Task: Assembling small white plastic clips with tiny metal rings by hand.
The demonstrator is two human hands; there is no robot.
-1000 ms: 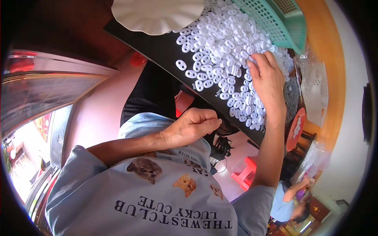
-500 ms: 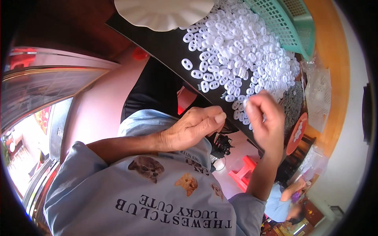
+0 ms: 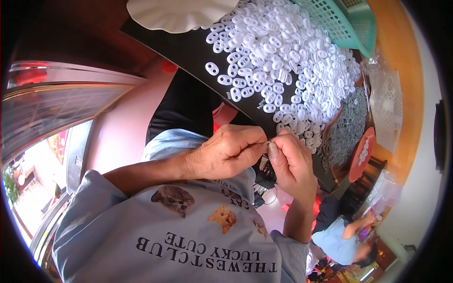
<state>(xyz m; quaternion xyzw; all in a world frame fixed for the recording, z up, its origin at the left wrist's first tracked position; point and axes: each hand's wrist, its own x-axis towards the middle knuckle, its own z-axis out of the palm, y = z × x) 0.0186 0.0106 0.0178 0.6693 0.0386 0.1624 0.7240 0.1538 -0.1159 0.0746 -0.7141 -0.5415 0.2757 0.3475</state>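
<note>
My left hand (image 3: 229, 150) and my right hand (image 3: 293, 162) meet fingertip to fingertip in front of my shirt, just off the near edge of the dark table. Both are closed in a pinch. Whatever sits between the tips is too small and covered to make out. Beyond them spreads a big heap of white oval plastic pieces (image 3: 302, 59), each with two holes. Its nearest pieces lie just past my right fingers. Right of the heap is a pile of small grey metal bits (image 3: 348, 127), too fine to name surely.
A white scalloped dish (image 3: 181, 14) stands at the far left of the table (image 3: 155, 40). At the far right is a green plastic basket (image 3: 347, 28). A red plate (image 3: 355, 170) holds several white pieces. Another person (image 3: 337, 240) in light blue works at the lower right.
My right hand has come left and down from the edge of the white heap to meet my left hand. The left hand has stayed nearly in place, its fingers now pinching. The view has shifted slightly.
</note>
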